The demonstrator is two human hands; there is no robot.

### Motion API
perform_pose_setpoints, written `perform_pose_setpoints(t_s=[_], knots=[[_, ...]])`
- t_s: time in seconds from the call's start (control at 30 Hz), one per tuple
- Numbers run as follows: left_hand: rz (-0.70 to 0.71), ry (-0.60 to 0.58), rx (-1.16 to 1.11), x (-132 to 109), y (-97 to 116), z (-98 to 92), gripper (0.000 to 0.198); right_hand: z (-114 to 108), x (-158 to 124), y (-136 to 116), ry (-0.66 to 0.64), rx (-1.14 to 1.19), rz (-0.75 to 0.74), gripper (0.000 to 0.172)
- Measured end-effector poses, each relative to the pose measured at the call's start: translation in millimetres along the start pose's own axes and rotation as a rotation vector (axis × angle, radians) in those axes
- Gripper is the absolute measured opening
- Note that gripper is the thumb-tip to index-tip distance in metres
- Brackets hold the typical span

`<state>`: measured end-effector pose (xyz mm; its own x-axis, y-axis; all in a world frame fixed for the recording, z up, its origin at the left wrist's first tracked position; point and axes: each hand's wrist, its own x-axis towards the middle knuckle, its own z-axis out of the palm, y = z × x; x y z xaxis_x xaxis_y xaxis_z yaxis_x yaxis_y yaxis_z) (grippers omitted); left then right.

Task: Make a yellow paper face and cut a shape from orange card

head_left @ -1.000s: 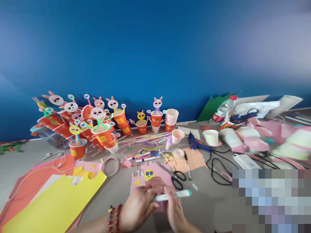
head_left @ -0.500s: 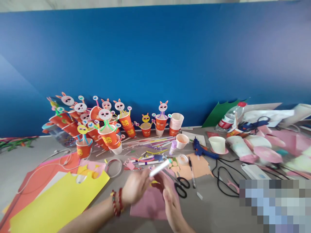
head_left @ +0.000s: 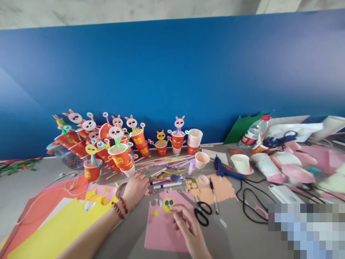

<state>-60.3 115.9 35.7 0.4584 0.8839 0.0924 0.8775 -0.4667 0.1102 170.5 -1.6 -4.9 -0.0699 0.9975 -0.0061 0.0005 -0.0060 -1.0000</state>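
Observation:
My right hand [head_left: 188, 226] is closed, thumb and fingertips at the lower right edge of a yellow paper disc [head_left: 168, 205] with two dark blue eye spots. Under the disc lies a sheet of pink paper [head_left: 159, 235], with small yellow and pale paper bits near its top edge. My left hand [head_left: 136, 189], with red bead bracelets, is stretched forward to the markers. Its fingers appear closed around the near end of a white marker [head_left: 159, 172], though the fingertips are partly hidden. Black-handled scissors [head_left: 201, 214] lie right of the pink sheet.
Rabbit-topped red paper cups [head_left: 118, 158] crowd the back left; a cup stack [head_left: 194, 140] stands centrally. A blue glue gun [head_left: 223, 169], its looping black cable [head_left: 244, 198], a pen [head_left: 214, 196] and a bottle [head_left: 253, 133] are right. Yellow paper [head_left: 59, 228] lies left.
My left hand has moved forward and left with the marker, down toward the other markers. My right hand has turned, and the yellow disc's eyed side now shows.

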Motion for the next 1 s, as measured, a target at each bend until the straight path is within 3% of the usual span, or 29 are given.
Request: perform_pose_setpoints(t_s=[0.2, 0.3, 0.5, 0.57, 0.63, 0.7, 0.77, 0.83, 0.9, 1.0], knots=[[-0.026, -0.100, -0.012, 6, -4, -2.0, 0.010, 4, 1, -3, -0.082, -0.011, -0.006, 0.039], [-0.046, -0.110, -0.036, 9, -2, -13.6, 0.010, 3, 0, -9, -0.075, -0.016, -0.002, 0.042], [-0.120, -0.072, -0.135, -11, -16, -54.8, 0.021, 0, 0, -16, -0.094, 0.039, 0.049, 0.042], [-0.150, 0.053, -0.253, -26, -13, -60.9, 0.021, 1, -1, -18, -0.114, 0.046, 0.058, 0.041], [-0.182, 0.200, -0.422, -45, 1, -58.9, 0.020, 4, -3, -20, -0.149, 0.073, 0.084, 0.042], [-0.141, 0.227, -0.609, -64, 24, -49.7, 0.018, 7, -5, -24, -0.203, 0.162, 0.111, 0.049], [-0.006, 0.098, -0.721, -79, 52, -36.4, 0.016, 10, -7, -29, -0.217, 0.265, 0.130, 0.058], [0.102, 0.014, -0.697, -87, 75, -22.2, 0.014, 13, -8, -34, -0.165, 0.292, 0.132, 0.051], [0.119, -0.001, -0.648, -89, 90, -10.0, 0.016, 14, -8, -36, -0.089, 0.238, 0.121, 0.045], [0.093, -0.069, -0.615, -84, 102, -0.4, 0.024, 13, -6, -34, -0.068, 0.139, 0.113, 0.050]])
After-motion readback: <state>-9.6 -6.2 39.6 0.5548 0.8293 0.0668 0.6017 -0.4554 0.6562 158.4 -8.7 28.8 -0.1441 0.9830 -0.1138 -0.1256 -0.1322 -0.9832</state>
